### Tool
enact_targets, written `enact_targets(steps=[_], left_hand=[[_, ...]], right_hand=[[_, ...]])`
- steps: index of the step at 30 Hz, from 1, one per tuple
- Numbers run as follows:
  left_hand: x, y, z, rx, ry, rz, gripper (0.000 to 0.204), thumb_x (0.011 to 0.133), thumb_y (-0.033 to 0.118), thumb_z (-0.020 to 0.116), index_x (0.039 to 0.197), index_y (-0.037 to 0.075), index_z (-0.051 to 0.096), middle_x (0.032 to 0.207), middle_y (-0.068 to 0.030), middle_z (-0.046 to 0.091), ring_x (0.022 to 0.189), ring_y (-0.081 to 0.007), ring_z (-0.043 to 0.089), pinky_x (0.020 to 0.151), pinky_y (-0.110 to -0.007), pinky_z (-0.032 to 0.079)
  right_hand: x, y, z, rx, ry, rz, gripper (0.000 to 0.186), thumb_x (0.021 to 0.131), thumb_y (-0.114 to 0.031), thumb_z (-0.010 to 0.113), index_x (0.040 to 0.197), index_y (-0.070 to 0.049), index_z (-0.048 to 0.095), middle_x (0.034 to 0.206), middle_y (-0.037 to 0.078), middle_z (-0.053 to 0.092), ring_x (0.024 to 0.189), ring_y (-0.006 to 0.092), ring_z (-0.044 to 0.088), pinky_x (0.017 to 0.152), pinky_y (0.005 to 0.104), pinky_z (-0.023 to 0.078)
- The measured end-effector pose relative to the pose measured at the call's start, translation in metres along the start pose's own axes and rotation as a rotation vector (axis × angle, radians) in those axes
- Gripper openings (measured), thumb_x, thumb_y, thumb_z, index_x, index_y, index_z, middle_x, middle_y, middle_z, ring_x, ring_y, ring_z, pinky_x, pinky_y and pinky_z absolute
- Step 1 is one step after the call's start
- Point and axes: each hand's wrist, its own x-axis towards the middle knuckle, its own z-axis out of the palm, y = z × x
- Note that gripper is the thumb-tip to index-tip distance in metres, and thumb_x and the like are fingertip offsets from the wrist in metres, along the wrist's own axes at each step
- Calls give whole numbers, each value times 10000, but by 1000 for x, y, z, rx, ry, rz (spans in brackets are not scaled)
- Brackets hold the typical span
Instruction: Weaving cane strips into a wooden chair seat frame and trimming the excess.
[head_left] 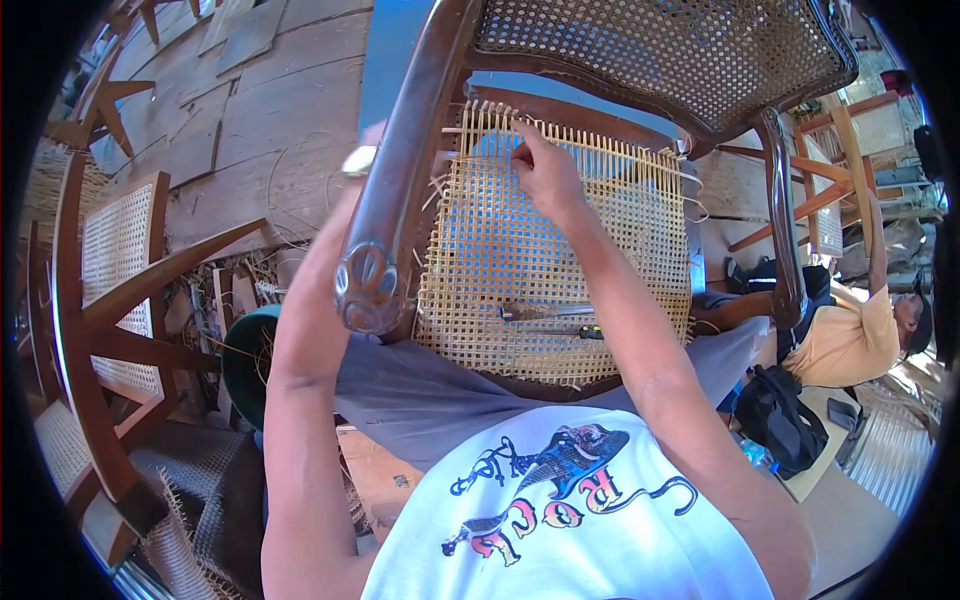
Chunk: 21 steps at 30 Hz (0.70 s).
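One shirt (625,540) bears lettering (562,514), hands (550,180) near cane seat (510,260).

Counts: hands of the wearer, 2, being the right hand (548,172) and the blurred left hand (374,134); bright wristband (359,160), 1; dark carved chair (398,190) at the hands, 1; its woven seat (490,260), 1; its cane backrest (660,50), 1; its armrests, 2; hand tools (545,312) lying on the seat, 2; other wooden chair frames (72,260), at least 3, overlapping, exact total unclear; co-worker (845,335), 1; black bag (780,420), 1; dark green bin (245,365), 1; loose strands, too many to count.
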Motion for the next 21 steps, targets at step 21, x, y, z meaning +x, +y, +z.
enact_targets(steps=[21], left_hand=[[21, 67, -44, -402, 54, -334, 324, 877, 345, 604, 1035, 74, 683, 961, -212, 693, 907, -405, 659, 769, -445, 525]], right_hand=[[38, 1, 19, 313, 47, 206, 139, 897, -165, 655, 943, -40, 618, 830, 39, 619, 748, 162, 600, 681, 313, 504]])
